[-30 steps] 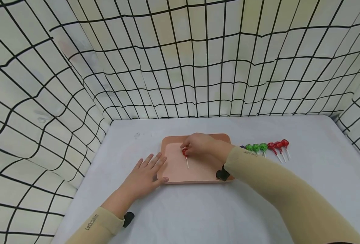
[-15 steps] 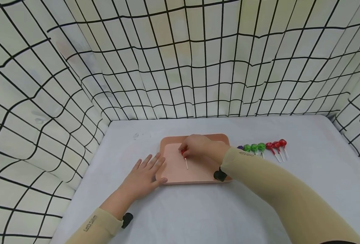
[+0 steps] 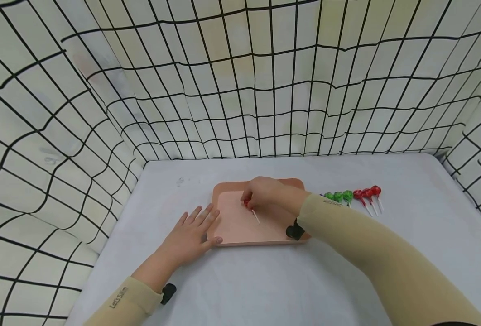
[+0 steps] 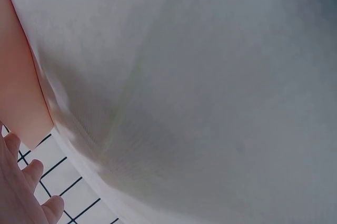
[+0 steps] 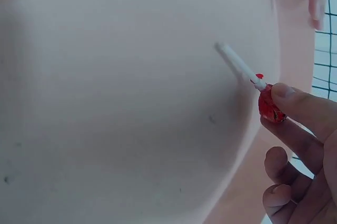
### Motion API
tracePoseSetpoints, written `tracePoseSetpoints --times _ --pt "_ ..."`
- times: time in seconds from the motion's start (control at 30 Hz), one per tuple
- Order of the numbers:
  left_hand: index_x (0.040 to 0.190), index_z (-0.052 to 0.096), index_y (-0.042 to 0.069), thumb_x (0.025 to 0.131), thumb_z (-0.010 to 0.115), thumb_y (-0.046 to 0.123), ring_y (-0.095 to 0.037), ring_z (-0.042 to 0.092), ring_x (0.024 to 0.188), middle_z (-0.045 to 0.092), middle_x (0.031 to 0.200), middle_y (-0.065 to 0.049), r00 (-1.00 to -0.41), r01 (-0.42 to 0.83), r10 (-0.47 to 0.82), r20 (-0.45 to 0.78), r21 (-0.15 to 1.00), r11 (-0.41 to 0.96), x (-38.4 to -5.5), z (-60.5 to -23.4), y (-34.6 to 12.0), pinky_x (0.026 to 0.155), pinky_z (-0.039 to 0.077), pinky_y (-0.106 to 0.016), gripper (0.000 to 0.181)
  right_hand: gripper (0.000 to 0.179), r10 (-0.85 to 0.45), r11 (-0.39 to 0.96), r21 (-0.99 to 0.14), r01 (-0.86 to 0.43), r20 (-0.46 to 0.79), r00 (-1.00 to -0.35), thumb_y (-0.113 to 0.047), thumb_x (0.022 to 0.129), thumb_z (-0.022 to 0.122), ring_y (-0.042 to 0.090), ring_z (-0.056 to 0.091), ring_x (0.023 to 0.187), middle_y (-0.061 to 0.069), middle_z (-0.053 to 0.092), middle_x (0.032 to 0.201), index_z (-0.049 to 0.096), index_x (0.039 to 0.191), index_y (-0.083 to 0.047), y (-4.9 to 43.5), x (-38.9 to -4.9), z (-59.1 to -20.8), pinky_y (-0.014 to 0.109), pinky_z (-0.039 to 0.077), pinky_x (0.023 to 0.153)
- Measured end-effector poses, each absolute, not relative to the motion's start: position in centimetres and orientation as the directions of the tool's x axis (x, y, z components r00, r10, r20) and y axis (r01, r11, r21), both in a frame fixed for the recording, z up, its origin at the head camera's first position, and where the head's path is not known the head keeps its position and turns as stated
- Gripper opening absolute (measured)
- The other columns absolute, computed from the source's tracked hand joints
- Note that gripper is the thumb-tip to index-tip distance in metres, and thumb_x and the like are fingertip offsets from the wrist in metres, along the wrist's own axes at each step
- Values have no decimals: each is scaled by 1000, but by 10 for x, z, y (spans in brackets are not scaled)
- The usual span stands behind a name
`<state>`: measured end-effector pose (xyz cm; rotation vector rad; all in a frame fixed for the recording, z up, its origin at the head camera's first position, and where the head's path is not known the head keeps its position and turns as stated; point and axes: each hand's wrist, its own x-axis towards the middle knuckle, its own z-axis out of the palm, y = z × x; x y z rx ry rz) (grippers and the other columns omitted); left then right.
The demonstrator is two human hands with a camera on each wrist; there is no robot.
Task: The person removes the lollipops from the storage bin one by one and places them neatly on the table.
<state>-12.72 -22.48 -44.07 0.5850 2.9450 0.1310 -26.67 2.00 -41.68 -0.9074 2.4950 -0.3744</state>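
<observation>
Over the pink tray [image 3: 240, 235], my right hand [image 3: 262, 191] pinches the red wrapped head of a lollipop [image 5: 269, 105] between thumb and forefinger. In the right wrist view its white stick points away from the fingers, toward the upper left. The other fingers of that hand are loosely bent. My left hand [image 3: 191, 237] lies flat with spread fingers at the tray's left edge, its fingertips and thumb touching or very near the rim. Only a few fingers of the left hand [image 4: 32, 182] appear in the left wrist view, beside the tray's edge.
Right of the tray, a row of lollipops lies on the white table [image 3: 257, 280]: several green lollipops [image 3: 338, 196] and red lollipops [image 3: 367, 194], with a bluish one partly hidden by my right sleeve. White walls with a black grid [image 3: 224, 90] enclose the table's back and sides.
The lollipop in my right hand has turned, its stick swinging from nearly straight down to slanting lower right. The left hand keeps its place at the tray; the head view has shifted slightly.
</observation>
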Motion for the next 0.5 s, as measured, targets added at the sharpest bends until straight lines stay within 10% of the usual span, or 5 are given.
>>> tracePoseSetpoints --times 0.5 --pt "159 24 19 95 46 66 -35 15 150 17 165 -4 -916 363 377 -137 120 924 -126 -437 -222 118 12 -61 83 31 -655 732 -447 -514 -257 -710 -21 91 72 8 59 99 -13 72 102 74 121 -22 41 -268 -397 25 48 89"
